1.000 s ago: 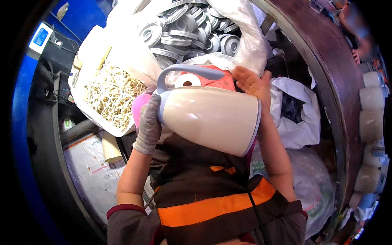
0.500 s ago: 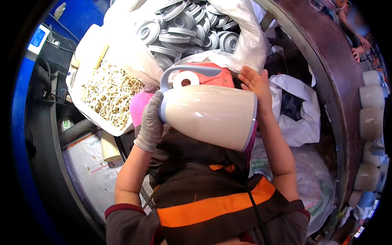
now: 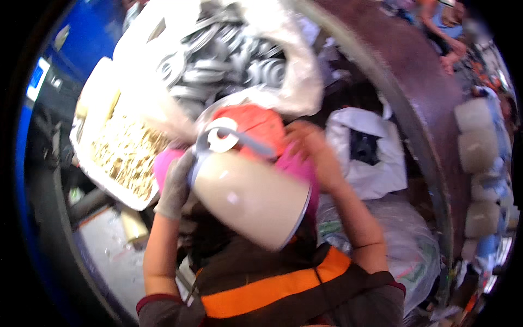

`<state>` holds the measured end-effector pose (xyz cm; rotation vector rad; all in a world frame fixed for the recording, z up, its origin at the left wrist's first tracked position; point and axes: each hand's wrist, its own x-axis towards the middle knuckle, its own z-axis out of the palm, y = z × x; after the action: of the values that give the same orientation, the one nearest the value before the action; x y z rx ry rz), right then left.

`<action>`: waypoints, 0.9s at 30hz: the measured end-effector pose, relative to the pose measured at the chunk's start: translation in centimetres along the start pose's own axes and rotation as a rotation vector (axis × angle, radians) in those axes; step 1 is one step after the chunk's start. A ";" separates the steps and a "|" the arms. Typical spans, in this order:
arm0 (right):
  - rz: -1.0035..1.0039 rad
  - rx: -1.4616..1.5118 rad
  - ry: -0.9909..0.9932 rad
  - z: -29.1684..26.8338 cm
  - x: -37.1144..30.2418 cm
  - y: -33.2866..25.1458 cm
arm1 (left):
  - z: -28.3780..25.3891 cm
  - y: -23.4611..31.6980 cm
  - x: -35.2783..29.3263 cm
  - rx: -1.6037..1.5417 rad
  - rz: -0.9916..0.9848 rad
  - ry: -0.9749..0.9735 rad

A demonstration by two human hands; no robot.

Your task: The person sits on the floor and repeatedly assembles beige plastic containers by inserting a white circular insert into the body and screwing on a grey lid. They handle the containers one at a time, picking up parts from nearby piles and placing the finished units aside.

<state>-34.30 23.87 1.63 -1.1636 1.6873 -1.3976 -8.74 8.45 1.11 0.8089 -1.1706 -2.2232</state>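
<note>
A large cream jug [image 3: 248,199] with a grey-blue handle [image 3: 253,144] lies tilted on its side across my lap, its wide base toward the lower right. My left hand [image 3: 175,185], in a pale knitted glove, grips it at the narrow grey-blue collar end. Bare and blurred, my right hand [image 3: 313,150] is beyond the base end, beside the magenta cloth over my knee, fingers stretched and holding nothing I can see. Behind the handle, a white ring-shaped roll [image 3: 221,147] rests against a red cloth bundle [image 3: 256,122].
Grey ringed discs [image 3: 210,73] fill a plastic bag at the far side. Small cream parts [image 3: 125,155] fill a white sack on the left. Black parts [image 3: 364,147] sit in a white bag at right. A brown curved bench edge [image 3: 403,109] borders the right; another person's arm is beyond.
The jug has tipped, its base swinging down and toward me. My right hand has dropped nearer the magenta cloth. The whole view has shifted and blurred.
</note>
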 end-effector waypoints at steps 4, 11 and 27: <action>0.443 0.664 -0.571 2.9 -2.8 -5.5 | 1.4 -0.4 1.7 0.398 0.054 -0.224; -0.701 0.297 0.412 -5.3 -4.4 -12.3 | -4.4 -0.9 2.4 0.396 0.321 0.118; -0.056 -0.795 1.236 -29.3 8.0 -4.0 | -24.8 -2.6 -7.3 0.205 0.416 0.832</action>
<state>-62.68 28.01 12.48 -0.6372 3.3009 -1.6474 13.31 0.86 -10.45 1.2651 -1.0092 -1.2289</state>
